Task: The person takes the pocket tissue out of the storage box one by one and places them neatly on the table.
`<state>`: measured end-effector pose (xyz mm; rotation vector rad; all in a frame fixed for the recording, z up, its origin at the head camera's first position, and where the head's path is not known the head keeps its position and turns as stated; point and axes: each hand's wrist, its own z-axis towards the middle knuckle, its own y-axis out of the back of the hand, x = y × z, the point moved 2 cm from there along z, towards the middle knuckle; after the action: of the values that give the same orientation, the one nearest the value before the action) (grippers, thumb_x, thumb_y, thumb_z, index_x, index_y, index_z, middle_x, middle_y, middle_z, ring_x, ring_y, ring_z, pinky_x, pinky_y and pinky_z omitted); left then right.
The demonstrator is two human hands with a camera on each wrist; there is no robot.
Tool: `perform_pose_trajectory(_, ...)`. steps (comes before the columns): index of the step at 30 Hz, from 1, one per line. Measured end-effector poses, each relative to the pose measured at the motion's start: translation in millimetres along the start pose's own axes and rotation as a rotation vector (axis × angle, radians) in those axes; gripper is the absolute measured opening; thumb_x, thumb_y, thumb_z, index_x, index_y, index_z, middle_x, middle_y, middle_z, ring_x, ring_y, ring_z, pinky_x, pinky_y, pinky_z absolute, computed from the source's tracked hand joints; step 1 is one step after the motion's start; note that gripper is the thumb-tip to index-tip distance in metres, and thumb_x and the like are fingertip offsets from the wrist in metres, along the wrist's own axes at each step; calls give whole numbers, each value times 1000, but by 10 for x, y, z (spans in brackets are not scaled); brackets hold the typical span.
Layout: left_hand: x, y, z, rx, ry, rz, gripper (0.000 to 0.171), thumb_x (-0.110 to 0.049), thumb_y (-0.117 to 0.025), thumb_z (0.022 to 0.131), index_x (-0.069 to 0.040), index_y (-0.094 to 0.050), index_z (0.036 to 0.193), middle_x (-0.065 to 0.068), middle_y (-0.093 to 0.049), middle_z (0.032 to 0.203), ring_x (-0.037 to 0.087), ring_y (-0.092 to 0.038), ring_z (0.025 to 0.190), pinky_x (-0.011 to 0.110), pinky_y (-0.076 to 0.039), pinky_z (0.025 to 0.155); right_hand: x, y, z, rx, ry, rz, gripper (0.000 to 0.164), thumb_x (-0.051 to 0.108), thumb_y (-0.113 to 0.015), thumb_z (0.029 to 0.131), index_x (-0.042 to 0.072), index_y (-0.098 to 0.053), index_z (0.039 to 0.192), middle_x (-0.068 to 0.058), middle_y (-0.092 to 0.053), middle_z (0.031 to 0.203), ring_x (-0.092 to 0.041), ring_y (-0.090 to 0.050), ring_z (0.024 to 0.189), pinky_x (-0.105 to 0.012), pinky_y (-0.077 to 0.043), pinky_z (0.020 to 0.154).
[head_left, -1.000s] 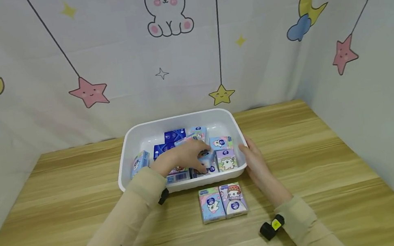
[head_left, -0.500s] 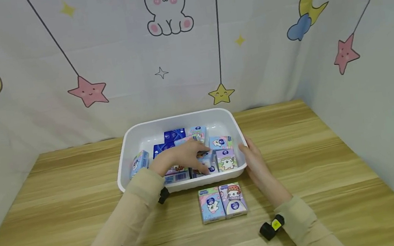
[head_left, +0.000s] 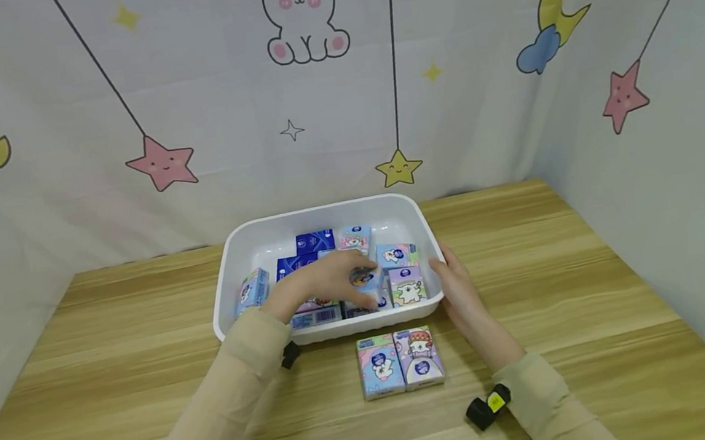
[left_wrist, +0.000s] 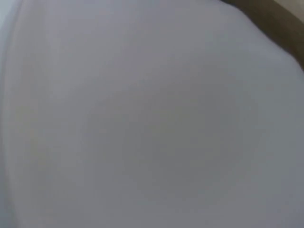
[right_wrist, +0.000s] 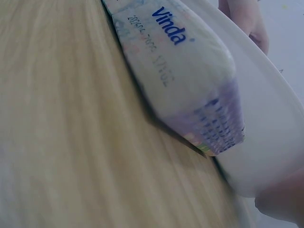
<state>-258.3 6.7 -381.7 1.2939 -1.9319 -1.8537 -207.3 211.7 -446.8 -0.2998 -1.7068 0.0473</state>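
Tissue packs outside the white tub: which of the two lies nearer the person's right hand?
The purple tissue pack, printed with a red-hatted character, lies nearer the right hand. The blue-and-pink tissue pack, on its left, is farther away.

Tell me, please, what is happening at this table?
A person's left hand is in a white bin, its thumb and fingers around a light-blue pack. The right hand holds the bin's right side. Other packs lie in the bin, and two more packs lie side by side on the table in front of it.
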Motion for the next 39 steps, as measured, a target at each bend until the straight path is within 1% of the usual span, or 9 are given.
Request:
perform_pose_trajectory(5,-22,-1,-55,-47,5,-26,75,-41,-77,79,-9,-49,140,9,-47,146,28,-43,136,44,-36,115,-4,-1,-10,7,3,0,57,13,-36,101,9,-17,154,-10,-17,161,-27,-20,148,-41,-17,123)
perform_pose_trajectory(8,-45,7,-95,-85,10,-20,77,-42,-77,78,-9,-48,141,10,-47,146,28,-44,135,43,-36,114,3,0,-19,4,-1,-3,57,14,-36,101,10,-17,154,-9,-18,161,-27,-20,148,-41,-18,123)
perform_pose_trajectory(15,-163,40,-227,-167,-7,1,80,-46,-77,77,-10,-47,142,12,-44,148,30,-37,140,45,-31,117,15,-2,-5,4,0,-6,56,14,-36,101,9,-17,154,-10,-18,161,-28,-21,148,-41,-18,123)
perform_pose_trajectory(20,-243,45,-338,-192,-36,26,80,-46,-77,77,-8,-48,140,11,-48,144,28,-44,134,42,-38,114,11,3,-6,-2,-2,-4,57,13,-36,101,9,-17,154,-12,-18,161,-30,-22,147,-42,-18,123)
perform_pose_trajectory(22,-261,33,-380,-205,-46,36,79,-46,-77,76,-7,-49,139,12,-51,141,27,-47,130,42,-40,111,8,2,-4,-3,-4,-3,57,13,-36,101,9,-17,154,-12,-18,161,-29,-22,147,-42,-19,123)
perform_pose_trajectory(29,-274,-25,-533,-261,-30,15,80,-46,-79,75,-9,-49,139,10,-54,136,24,-49,124,40,-44,107,5,-2,4,2,5,7,57,13,-36,101,8,-16,154,-12,-18,161,-29,-22,147,-41,-18,123)
perform_pose_trajectory(33,-291,-55,-628,-316,-49,36,81,-49,-79,73,-9,-51,137,10,-56,134,24,-50,122,41,-45,106,-2,3,6,5,5,4,57,13,-35,101,8,-15,154,-12,-16,161,-28,-20,148,-41,-17,123)
perform_pose_trajectory(39,-338,-116,-803,-376,-82,75,82,-54,-78,71,-9,-52,134,7,-56,131,20,-50,118,38,-46,104,2,-1,1,3,5,1,57,13,-35,101,9,-16,154,-11,-17,161,-28,-20,148,-41,-17,123)
